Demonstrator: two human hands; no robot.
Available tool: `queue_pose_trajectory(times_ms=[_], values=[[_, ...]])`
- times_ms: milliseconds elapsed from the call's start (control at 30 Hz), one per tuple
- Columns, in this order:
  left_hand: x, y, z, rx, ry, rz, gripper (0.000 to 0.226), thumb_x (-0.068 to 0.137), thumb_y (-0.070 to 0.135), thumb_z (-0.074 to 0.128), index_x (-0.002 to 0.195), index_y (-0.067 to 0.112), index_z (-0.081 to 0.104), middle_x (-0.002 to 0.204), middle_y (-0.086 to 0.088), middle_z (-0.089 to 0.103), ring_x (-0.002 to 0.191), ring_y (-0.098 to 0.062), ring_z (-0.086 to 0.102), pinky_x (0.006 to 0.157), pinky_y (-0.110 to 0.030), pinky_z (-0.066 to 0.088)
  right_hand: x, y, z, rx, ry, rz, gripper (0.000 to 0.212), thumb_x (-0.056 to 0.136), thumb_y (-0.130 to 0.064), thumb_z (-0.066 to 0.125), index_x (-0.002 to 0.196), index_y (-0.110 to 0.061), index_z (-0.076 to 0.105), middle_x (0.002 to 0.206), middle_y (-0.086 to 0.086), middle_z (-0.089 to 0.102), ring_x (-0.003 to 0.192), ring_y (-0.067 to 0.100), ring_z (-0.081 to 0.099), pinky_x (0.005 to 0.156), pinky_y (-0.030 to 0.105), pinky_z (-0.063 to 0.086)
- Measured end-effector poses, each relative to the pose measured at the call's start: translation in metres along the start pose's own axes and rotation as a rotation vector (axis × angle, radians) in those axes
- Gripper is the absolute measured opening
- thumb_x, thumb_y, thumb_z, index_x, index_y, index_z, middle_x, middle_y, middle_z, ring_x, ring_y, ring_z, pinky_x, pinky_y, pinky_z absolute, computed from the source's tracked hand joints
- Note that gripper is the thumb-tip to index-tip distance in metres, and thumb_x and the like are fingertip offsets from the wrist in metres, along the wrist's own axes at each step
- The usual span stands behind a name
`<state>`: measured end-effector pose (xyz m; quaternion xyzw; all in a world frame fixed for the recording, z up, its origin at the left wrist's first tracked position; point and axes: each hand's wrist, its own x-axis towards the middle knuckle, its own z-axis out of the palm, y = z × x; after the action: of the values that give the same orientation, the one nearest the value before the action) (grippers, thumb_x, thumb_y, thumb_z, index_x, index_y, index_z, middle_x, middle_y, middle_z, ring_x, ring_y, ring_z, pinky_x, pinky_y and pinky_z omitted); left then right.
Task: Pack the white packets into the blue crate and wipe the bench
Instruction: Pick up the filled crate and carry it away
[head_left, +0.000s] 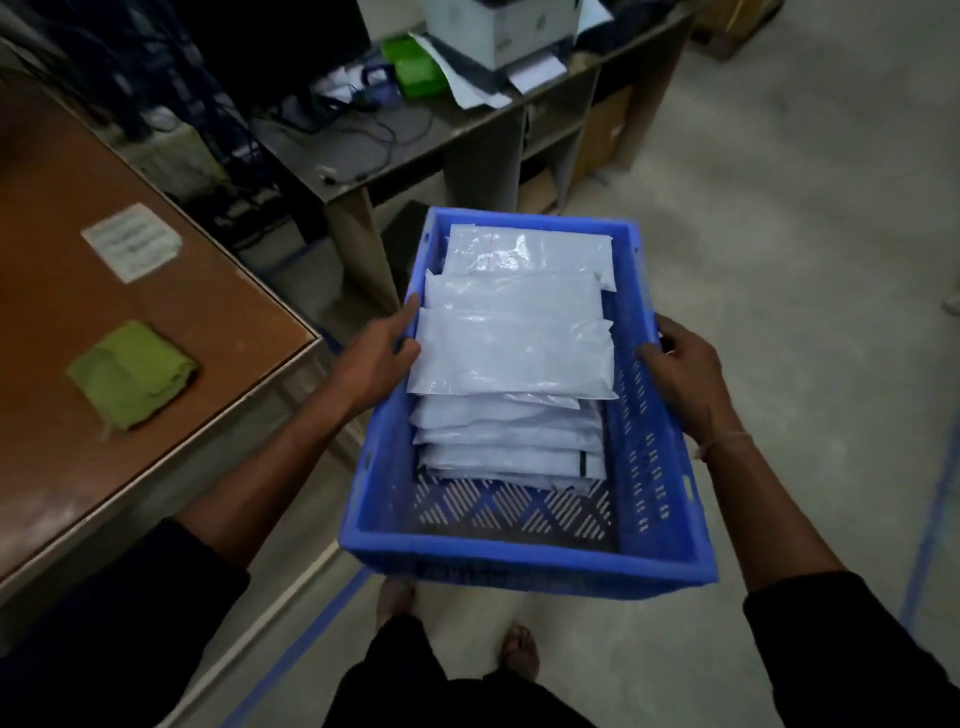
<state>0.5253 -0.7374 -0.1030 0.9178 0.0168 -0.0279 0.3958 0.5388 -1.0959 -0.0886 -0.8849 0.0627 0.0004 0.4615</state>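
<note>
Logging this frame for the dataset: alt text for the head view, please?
A person carries a blue crate of stacked white packets above the floor, left hand and right hand gripping its side rims. A folded green cloth lies on the brown bench at left.

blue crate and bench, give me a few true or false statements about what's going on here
1. Both hands hold the blue crate by its long sides: the left hand and the right hand. True.
2. The crate sits on the bench. False: it is carried above the floor, beside the bench.
3. White packets lie stacked inside the crate. True.
4. The green cloth is inside the crate. False: it lies folded on the bench.
5. The packets fill the whole crate floor. False: the near end shows bare perforated bottom.
</note>
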Motion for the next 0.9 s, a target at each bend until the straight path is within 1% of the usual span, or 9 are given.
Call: queue_pose_trajectory(times_ms=[67, 200, 267, 333, 467, 600, 733, 800, 900], values=[[-0.006, 0.019, -0.019, -0.013, 0.03, 0.011, 0.07, 0.089, 0.026, 0.048, 0.156, 0.012, 0.039, 0.135, -0.024, 0.063, 0.123, -0.029, 0.062, 0.101, -0.038, 0.046, 0.006, -0.024, -0.016, 0.027, 0.012, -0.051, 0.034, 0.084, -0.018, 0.055, 0.113, -0.024, 0.072, 0.099, 0.01, 0.074, 0.079, 0.014, 0.059, 0.076, 0.037, 0.052], [-0.022, 0.05, -0.055, -0.089, 0.156, -0.014, 0.076, 0.077, 0.048, 0.044, 0.137, 0.004, 0.061, 0.105, 0.0, 0.055, 0.103, -0.011, 0.049, 0.089, -0.033, 0.043, 0.018, -0.074, -0.042, 0.041, 0.004, -0.144, 0.032, 0.081, -0.02, 0.057, 0.107, -0.014, 0.075, 0.099, 0.017, 0.074, 0.079, 0.017, 0.061, 0.079, 0.043, 0.055], [-0.027, 0.064, -0.07, -0.104, 0.229, -0.022, 0.052, 0.091, 0.026, 0.054, 0.137, 0.001, 0.061, 0.109, 0.003, 0.05, 0.105, -0.01, 0.048, 0.086, -0.024, 0.038, 0.024, -0.098, -0.049, 0.054, 0.003, -0.169, 0.028, 0.084, -0.015, 0.059, 0.106, -0.011, 0.075, 0.1, 0.018, 0.074, 0.08, 0.017, 0.062, 0.08, 0.043, 0.055], [-0.03, 0.075, -0.086, -0.127, 0.312, -0.001, 0.041, 0.095, 0.007, 0.057, 0.135, -0.003, 0.062, 0.111, 0.002, 0.05, 0.106, -0.01, 0.047, 0.084, -0.021, 0.035, 0.029, -0.122, -0.053, 0.044, -0.002, -0.199, 0.027, 0.086, -0.011, 0.06, 0.107, -0.012, 0.076, 0.1, 0.014, 0.075, 0.081, 0.016, 0.063, 0.08, 0.038, 0.054], [-0.032, 0.078, -0.125, -0.156, 0.417, -0.012, 0.043, 0.097, -0.001, 0.058, 0.14, -0.004, 0.057, 0.133, -0.005, 0.061, 0.12, -0.01, 0.052, 0.097, -0.024, 0.041, 0.044, -0.17, -0.048, 0.027, -0.035, -0.248, 0.022, 0.085, -0.015, 0.061, 0.101, -0.013, 0.077, 0.098, 0.013, 0.075, 0.085, 0.019, 0.064, 0.081, 0.04, 0.054], [-0.034, 0.075, -0.172, -0.115, 0.455, 0.004, 0.048, 0.099, 0.007, 0.057, 0.146, 0.001, 0.053, 0.147, -0.008, 0.056, 0.127, -0.01, 0.05, 0.101, -0.028, 0.043, 0.059, -0.216, -0.028, 0.054, -0.085, -0.301, 0.026, 0.088, -0.011, 0.06, 0.109, -0.01, 0.075, 0.099, 0.008, 0.073, 0.088, 0.018, 0.063, 0.081, 0.032, 0.052], [-0.035, 0.064, -0.216, -0.114, 0.534, -0.005, 0.064, 0.083, 0.031, 0.058, 0.139, 0.001, 0.061, 0.129, -0.006, 0.067, 0.109, -0.014, 0.06, 0.096, -0.038, 0.05, 0.08, -0.257, 0.003, 0.079, -0.125, -0.329, 0.022, 0.085, -0.011, 0.063, 0.102, -0.004, 0.076, 0.098, 0.018, 0.074, 0.081, 0.017, 0.062, 0.079, 0.035, 0.054], [-0.03, 0.056, -0.236, -0.109, 0.57, -0.024, 0.052, 0.09, 0.012, 0.063, 0.14, -0.004, 0.058, 0.128, -0.001, 0.061, 0.113, -0.013, 0.055, 0.095, -0.031, 0.045, 0.087, -0.277, 0.02, 0.065, -0.154, -0.346, 0.017, 0.084, -0.013, 0.063, 0.095, -0.009, 0.076, 0.089, 0.014, 0.073, 0.08, 0.018, 0.063, 0.075, 0.034, 0.054], [-0.029, 0.041, -0.264, -0.079, 0.619, -0.053, 0.042, 0.096, -0.003, 0.058, 0.138, -0.007, 0.058, 0.138, -0.014, 0.06, 0.123, -0.02, 0.057, 0.096, -0.026, 0.041, 0.092, -0.304, 0.048, 0.095, -0.172, -0.378, 0.022, 0.081, -0.018, 0.063, 0.095, -0.008, 0.076, 0.093, 0.015, 0.074, 0.084, 0.025, 0.068, 0.078, 0.039, 0.056]])
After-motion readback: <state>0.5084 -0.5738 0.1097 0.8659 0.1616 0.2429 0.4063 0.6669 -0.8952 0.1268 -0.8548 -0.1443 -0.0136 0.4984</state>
